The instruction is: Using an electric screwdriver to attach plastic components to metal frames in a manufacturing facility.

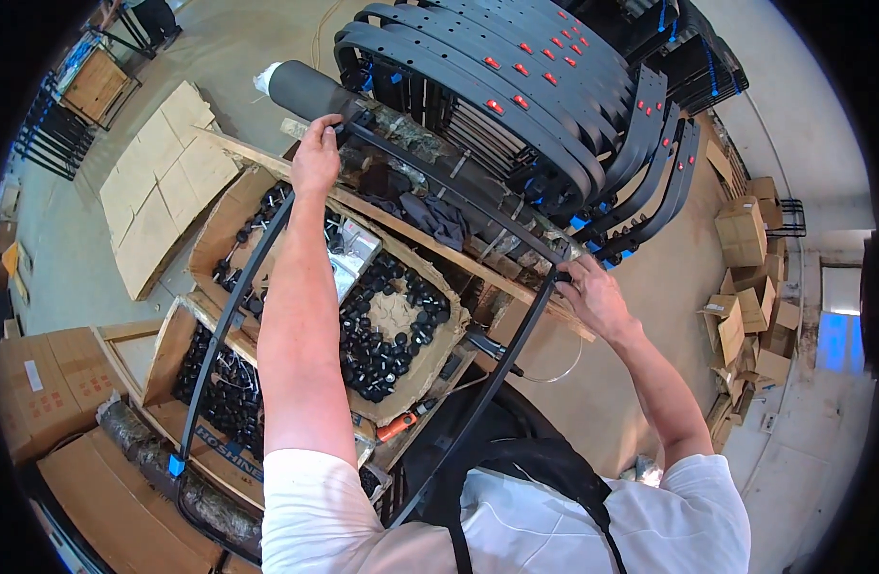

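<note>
A large black metal tube frame (494, 377) lies slanting in front of me, its long sides running down toward my body. My left hand (315, 163) is closed around its far left corner. At the other far corner, my right hand (597, 298) grips the frame with the fingers bent around the tube. A blue piece (177, 466) sits on the frame's left side near its rounded lower end. Beneath the frame, open cardboard boxes (422, 413) hold many small black caps or feet (367, 368). The frame's far bar lies over a dark padded roll (310, 91).
Stacked curved black frames (554, 124) with red pieces stand just beyond the bench. An orange-handled tool (397, 427) lies beside the boxes. Flattened cardboard (171, 182) is on the floor at left. Cartons (743, 231) are piled at right; a large carton (52, 383) stands at lower left.
</note>
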